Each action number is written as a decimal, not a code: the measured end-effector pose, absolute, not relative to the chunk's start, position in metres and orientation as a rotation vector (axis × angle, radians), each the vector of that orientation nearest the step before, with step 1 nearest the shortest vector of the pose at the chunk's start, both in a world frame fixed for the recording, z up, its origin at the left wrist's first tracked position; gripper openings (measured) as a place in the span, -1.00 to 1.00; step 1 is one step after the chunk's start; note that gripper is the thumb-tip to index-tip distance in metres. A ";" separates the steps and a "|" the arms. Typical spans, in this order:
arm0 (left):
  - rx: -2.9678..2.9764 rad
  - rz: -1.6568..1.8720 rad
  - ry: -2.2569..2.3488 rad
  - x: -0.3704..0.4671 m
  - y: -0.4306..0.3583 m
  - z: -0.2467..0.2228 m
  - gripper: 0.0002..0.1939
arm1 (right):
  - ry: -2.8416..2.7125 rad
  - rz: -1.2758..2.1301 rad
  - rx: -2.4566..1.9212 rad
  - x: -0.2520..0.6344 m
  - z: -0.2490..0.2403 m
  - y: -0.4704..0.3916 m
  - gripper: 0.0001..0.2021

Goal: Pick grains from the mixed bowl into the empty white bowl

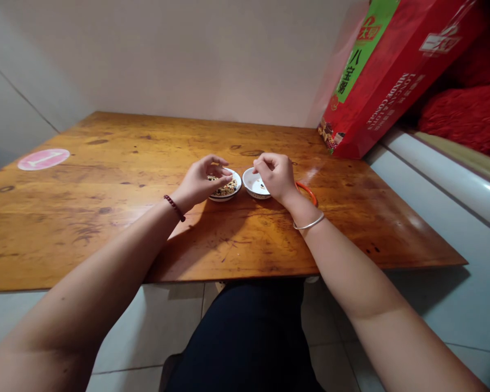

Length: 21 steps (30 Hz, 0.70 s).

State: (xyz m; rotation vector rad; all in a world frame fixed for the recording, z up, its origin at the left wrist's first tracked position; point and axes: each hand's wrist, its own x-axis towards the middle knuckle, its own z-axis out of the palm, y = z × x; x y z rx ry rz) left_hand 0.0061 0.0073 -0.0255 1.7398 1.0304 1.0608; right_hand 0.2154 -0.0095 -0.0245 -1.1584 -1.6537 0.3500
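Observation:
Two small white bowls stand side by side on the wooden table. The left bowl (239, 182) holds many mixed beans or grains (230, 188). Over its left side is my left hand (206, 177), fingers apart and curved, with nothing visible between them. In the right bowl (251, 182) lie a few small pieces, one of them dark. My right hand (275, 173) is above that bowl's right side, its fingers curled together in a pinch; anything between the fingertips is too small or hidden to make out.
An orange ring-shaped object (309, 193) lies right of the bowls, partly behind my right wrist. A large red box (375, 81) stands at the table's back right corner. The wooden table (106, 179) carries a pink oval sticker (44, 159) at left. A wall rises behind.

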 end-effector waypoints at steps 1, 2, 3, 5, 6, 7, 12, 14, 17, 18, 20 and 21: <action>1.737 1.060 1.030 0.006 0.007 -0.025 -0.62 | -1.653 0.352 -1.158 0.215 -0.025 -0.010 -0.69; 1.735 1.061 1.030 0.006 0.007 -0.025 -0.62 | -1.651 0.353 -1.149 0.215 -0.025 -0.010 -0.69; 1.735 1.063 1.030 0.006 0.007 -0.025 -0.62 | -1.648 0.353 -1.137 0.215 -0.025 -0.010 -0.69; 1.735 1.065 1.029 0.006 0.007 -0.025 -0.62 | -1.645 0.356 -1.120 0.214 -0.025 -0.010 -0.70; 1.734 1.064 1.028 0.006 0.007 -0.025 -0.63 | -1.644 0.359 -1.119 0.214 -0.026 -0.010 -0.70; 1.734 1.064 1.028 0.006 0.007 -0.026 -0.63 | -1.644 0.362 -1.120 0.214 -0.026 -0.010 -0.70; 1.742 1.066 1.036 0.006 0.007 -0.025 -0.66 | -1.644 0.364 -1.127 0.215 -0.026 -0.009 -0.69; 1.741 1.060 1.041 0.007 0.007 -0.025 -0.67 | -1.647 0.368 -1.142 0.215 -0.026 -0.009 -0.69; 1.735 1.054 1.050 0.007 0.006 -0.024 -0.68 | -1.651 0.381 -1.166 0.214 -0.026 -0.010 -0.69; 1.735 1.053 1.049 0.007 0.006 -0.024 -0.68 | -1.651 0.384 -1.167 0.214 -0.025 -0.011 -0.69; 1.737 1.054 1.043 0.007 0.006 -0.024 -0.67 | -1.650 0.388 -1.163 0.214 -0.025 -0.011 -0.70; 1.737 1.054 1.039 0.007 0.006 -0.025 -0.66 | -1.650 0.389 -1.163 0.214 -0.025 -0.011 -0.70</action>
